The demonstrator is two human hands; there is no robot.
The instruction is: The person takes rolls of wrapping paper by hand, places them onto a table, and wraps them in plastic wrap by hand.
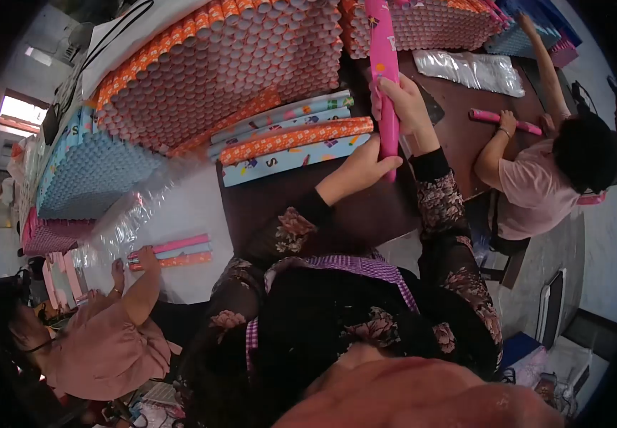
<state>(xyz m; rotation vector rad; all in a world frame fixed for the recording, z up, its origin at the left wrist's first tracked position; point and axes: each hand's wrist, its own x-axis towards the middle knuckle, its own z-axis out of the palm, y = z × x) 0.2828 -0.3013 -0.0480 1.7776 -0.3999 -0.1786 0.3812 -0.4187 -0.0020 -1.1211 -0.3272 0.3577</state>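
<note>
Both of my hands are on a long pink patterned roll [387, 107] that stands lengthwise in front of me. My left hand [357, 170] closes on its lower end, the thumb along the side. Higher up, my right hand [406, 105] wraps round the roll near its middle. Just left of the roll, several rolls lie side by side on the dark brown table [322, 214]: a light blue patterned roll [294, 158] in front, an orange patterned roll [297, 139] behind it, and more light blue ones at the back.
Behind the table rise large stacks of orange rolls [230, 78] and light blue rolls [94, 175]. Clear plastic bags [471, 71] lie at the back right. One co-worker [536, 182] handles a pink roll at right; another [109, 349] touches several rolls at left.
</note>
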